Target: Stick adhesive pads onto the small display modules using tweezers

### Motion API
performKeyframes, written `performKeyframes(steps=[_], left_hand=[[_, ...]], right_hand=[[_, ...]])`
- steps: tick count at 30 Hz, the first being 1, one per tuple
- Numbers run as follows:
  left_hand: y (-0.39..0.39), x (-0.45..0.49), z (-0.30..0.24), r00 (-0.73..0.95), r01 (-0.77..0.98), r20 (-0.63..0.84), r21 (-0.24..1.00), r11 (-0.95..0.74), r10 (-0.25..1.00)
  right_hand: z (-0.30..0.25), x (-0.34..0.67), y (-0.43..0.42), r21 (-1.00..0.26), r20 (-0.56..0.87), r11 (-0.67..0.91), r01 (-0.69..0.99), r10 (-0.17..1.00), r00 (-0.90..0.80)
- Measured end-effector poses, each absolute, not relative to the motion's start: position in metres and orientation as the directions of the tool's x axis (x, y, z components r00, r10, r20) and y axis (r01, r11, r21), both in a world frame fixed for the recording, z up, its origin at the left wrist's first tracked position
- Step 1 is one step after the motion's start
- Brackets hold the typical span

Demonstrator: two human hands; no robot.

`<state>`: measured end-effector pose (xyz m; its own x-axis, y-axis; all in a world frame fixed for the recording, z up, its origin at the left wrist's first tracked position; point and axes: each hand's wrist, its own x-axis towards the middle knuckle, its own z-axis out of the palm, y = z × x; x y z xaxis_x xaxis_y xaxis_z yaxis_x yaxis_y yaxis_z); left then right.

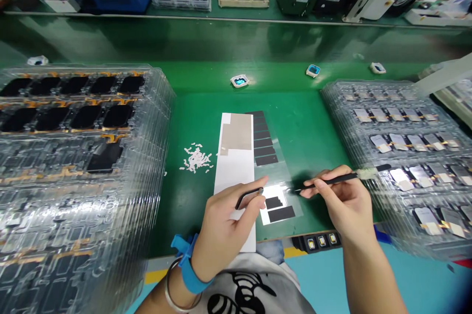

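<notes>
A left hand closes between thumb and fingers on a flat dark-edged piece, too small and too covered to identify, above a white paper sheet. A right hand grips fine black tweezers, their tips just beside a clear liner on the green tabletop. Two black pads and a smaller stepped black pad lie on the liner's near end, while a column of dark strips fills its far end, with gaps between the pads and strips. A tan film covers the upper part of the paper, and white scraps lie heaped beside it. To the left, a stacked clear tray holds rows of black panels, one lying askew. To the right, a second stacked tray holds silver-backed parts with tan tabs. Whether those parts are finished cannot be told from this view. A blue wrist strap circles the left wrist.
</notes>
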<state>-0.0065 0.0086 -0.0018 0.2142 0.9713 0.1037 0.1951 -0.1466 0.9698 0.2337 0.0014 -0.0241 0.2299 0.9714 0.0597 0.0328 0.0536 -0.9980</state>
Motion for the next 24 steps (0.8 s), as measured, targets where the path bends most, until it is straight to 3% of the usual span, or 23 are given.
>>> performKeyframes(steps=[9,16,24], left_hand=[[0.011,-0.005,-0.001,0.257,0.299,0.055,0.945,-0.133,0.965],[0.01,-0.003,-0.001,0.235,0.336,0.133,0.919,-0.209,0.963],[0.012,-0.005,0.0,0.241,0.403,0.234,0.859,-0.316,0.942]], right_hand=[[-0.027,0.237,0.002,-0.997,0.075,0.073,0.014,0.966,0.248],[0.004,0.19,-0.003,-0.961,0.224,0.271,-0.062,0.888,0.4],[0.011,0.114,-0.007,-0.878,0.449,0.478,0.003,0.822,0.35]])
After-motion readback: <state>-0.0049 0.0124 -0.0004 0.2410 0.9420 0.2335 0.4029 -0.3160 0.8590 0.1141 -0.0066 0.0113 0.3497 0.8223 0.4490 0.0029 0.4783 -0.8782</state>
